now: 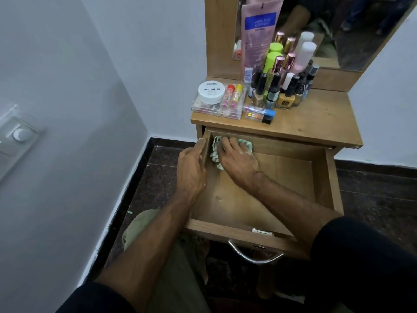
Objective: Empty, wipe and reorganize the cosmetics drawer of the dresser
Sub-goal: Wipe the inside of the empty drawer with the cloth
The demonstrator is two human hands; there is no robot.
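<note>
The wooden drawer [266, 177] of the dresser is pulled out and holds no cosmetics. My right hand [237, 158] presses a green-and-white cloth [216, 152] into the drawer's far left corner. My left hand [191, 170] grips the drawer's left side wall from outside, thumb over the rim. The cosmetics stand on the dresser top [316, 118]: several nail polish bottles [277, 91], a white nail polish remover jar [211, 92] and two lip balms [232, 97] on a clear case [216, 109], and a tall pink pouch [259, 39].
A mirror [338, 30] rises behind the bottles. A grey wall with a switch plate [18, 136] stands close on the left. The drawer's metal handle [255, 255] hangs at the front above my knees. Dark floor tiles [158, 175] surround the dresser.
</note>
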